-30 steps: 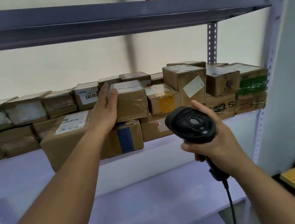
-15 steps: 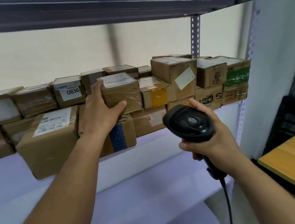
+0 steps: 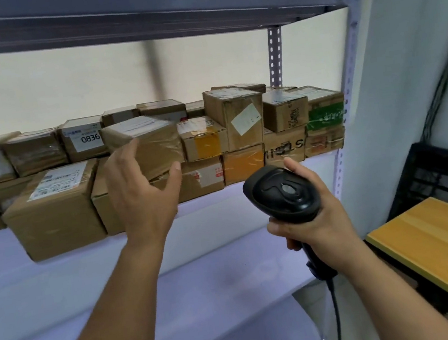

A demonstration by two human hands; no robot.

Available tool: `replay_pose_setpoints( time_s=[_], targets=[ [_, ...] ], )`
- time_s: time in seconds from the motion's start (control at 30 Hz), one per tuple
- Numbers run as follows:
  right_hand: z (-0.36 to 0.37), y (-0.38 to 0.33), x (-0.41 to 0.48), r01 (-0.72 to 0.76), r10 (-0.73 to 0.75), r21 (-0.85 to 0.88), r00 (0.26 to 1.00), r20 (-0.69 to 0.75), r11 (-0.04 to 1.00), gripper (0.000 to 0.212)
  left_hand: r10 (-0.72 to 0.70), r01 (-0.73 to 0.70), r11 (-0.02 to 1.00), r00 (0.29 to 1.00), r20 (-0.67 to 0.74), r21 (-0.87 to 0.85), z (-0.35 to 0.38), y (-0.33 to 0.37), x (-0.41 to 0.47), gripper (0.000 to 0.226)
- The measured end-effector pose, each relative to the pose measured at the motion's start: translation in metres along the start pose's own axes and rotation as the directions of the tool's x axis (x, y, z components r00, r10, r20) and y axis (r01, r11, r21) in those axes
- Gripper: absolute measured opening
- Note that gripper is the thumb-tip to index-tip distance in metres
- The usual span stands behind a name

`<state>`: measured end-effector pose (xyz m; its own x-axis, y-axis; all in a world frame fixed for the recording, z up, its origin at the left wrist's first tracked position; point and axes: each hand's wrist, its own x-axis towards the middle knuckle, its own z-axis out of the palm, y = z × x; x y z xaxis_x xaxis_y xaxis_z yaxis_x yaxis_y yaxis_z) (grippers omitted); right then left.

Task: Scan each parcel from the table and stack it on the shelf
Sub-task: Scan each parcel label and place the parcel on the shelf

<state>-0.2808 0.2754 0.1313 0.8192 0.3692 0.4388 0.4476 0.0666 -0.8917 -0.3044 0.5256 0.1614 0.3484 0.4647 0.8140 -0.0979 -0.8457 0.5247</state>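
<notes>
While hovering the left hand [image 3: 142,192] wide open and empty at the parcel [image 3: 149,140], 12 o'clock from the palm (can't tell if touching), gripping the scanner [image 3: 282,193] in the right hand [image 3: 319,222] at 3 o'clock. Got the parcel sitting on the shelf [image 3: 208,206], top layer, on lower boxes [image 3: 198,179]. Looks like the tail end of stacking. Next probably needs a turn to the table [image 3: 443,242] at 4 o'clock for another.

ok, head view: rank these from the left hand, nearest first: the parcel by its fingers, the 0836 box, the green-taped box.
1. parcel by the fingers: upper row, centre, directly beyond the open left hand.
2. 0836 box: upper row, just left of that parcel.
3. green-taped box: upper row, far right end, by the upright.
</notes>
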Motion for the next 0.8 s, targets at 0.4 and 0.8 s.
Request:
replay_pose_setpoints(
  time_s=[0.4, 0.8],
  targets=[
    [-0.046, -0.005, -0.028, -0.054, 0.054, -0.041, 0.999, 0.005, 0.998, 0.096, -0.194, 0.183, 0.960, 0.981, 0.031, 0.211, 0.014, 0.000, 0.005, 0.092],
    [0.006, -0.006, 0.008, 0.017, -0.017, -0.021, 0.999, 0.031, 1.000, 0.096, -0.313, 0.312, 0.947, 0.855, 0.414, 0.071, -0.017, -0.047, 0.078, 0.061]
  ],
)
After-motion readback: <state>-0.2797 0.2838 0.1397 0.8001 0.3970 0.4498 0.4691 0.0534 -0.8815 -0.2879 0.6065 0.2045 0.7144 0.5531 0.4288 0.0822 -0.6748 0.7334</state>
